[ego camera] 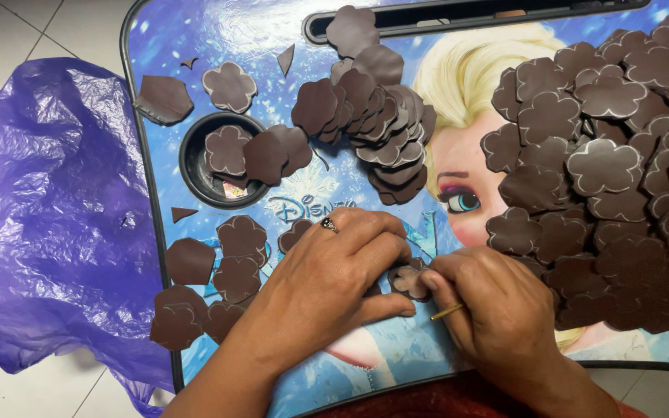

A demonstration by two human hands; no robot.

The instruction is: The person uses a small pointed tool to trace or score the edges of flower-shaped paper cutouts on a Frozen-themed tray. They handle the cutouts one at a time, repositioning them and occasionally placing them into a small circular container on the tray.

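My left hand (327,275), a ring on one finger, presses down flat on a small brown flower-shaped foam piece (409,279) lying on the blue cartoon-printed lap table (195,31). My right hand (489,310) grips a thin yellowish stick tool (447,312) and touches the same piece from the right. Most of the piece is hidden under my fingers.
A big heap of brown flower cut-outs (605,170) fills the table's right side. A smaller stack (381,124) lies at the top centre, and loose pieces (210,286) sit at the left. A round black cup recess (195,166) holds two or three pieces. A purple plastic bag (48,217) lies on the tiled floor.
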